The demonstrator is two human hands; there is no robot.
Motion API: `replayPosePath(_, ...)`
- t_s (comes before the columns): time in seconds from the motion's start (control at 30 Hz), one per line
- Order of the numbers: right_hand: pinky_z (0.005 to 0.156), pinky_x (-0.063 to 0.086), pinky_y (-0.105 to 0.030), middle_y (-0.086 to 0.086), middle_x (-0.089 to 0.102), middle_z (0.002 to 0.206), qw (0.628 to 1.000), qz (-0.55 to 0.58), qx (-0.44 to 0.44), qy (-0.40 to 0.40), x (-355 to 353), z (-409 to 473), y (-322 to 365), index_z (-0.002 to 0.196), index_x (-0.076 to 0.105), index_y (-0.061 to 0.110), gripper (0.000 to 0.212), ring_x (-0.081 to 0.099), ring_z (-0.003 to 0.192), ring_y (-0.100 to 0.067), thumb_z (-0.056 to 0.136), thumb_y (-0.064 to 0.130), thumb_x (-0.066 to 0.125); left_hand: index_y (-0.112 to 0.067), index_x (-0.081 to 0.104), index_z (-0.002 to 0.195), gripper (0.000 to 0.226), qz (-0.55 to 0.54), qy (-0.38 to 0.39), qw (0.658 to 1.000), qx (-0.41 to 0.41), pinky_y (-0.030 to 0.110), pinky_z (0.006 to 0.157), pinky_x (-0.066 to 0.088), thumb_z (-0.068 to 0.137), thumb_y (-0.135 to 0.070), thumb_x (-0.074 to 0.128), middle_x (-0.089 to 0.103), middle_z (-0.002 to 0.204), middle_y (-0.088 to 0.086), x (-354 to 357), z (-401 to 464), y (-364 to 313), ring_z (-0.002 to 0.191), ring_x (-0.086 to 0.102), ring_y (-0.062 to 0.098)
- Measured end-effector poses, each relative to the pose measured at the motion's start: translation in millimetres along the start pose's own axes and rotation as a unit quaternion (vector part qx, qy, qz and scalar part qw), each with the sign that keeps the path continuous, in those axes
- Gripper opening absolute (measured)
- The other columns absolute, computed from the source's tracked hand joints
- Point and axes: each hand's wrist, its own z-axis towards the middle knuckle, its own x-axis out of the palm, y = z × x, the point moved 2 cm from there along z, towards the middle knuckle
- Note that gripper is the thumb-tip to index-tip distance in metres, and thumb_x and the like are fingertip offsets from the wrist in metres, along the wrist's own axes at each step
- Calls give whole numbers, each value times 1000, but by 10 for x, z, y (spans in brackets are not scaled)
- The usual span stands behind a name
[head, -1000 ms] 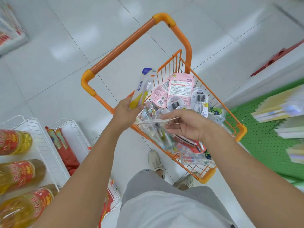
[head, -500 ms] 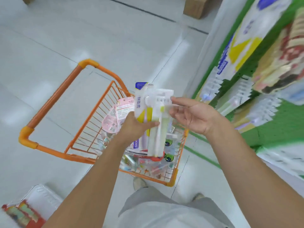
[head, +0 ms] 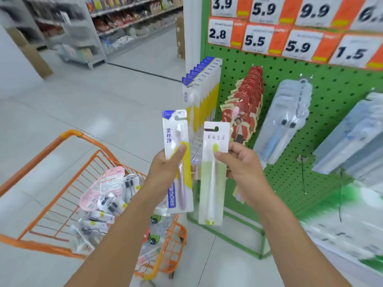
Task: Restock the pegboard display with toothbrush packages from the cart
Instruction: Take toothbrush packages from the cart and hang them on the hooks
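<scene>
At frame centre, the left hand [head: 165,170] grips a white-and-yellow toothbrush package [head: 178,160] upright, the right hand [head: 242,168] pinches a pale green toothbrush package [head: 212,179] just beside it, before the green pegboard [head: 290,125] at right, above the orange cart [head: 68,204] of packages at lower left

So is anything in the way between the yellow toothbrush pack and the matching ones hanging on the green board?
Nothing visible. The left hand holds the yellow pack up just below the matching row on the green pegboard, with open air between. The right hand's green pack sits off to the side.
</scene>
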Motion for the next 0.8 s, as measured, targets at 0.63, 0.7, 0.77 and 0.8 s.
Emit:
replayPosePath(0.63,80,51,-25,5,78,106,999,2,-25,-47,199,223,220,113,71,18,22,73,99,-11,94,9,66,-25,65,122,23,108,122,981,105,51,100,52,101,-32,57,75,115,-2,-23,890,-510,108,71,20)
replayPosePath(0.7,80,51,-25,6,78,106,998,4,-21,-57,221,240,194,113,71,18,21,73,98,-10,94,9,66,-23,63,126,30,114,143,977,106,52,101,51,100,-36,58,74,117,-2,-25,998,-516,110,70,20)
replayPosePath(0.77,79,50,-24,6,78,105,998,2,-16,-62,239,238,167,112,71,19,21,73,96,-8,95,9,66,-22,63,127,34,116,149,977,101,52,101,51,98,-39,58,74,116,-1,-32,1091,-504,108,71,21)
replayPosePath(0.8,82,52,-27,5,78,106,998,1,-12,-65,251,245,146,113,71,19,21,73,98,-10,95,9,66,-22,63,126,34,118,151,977,95,52,101,51,98,-40,58,75,115,-1,-42,1141,-499,107,71,21)
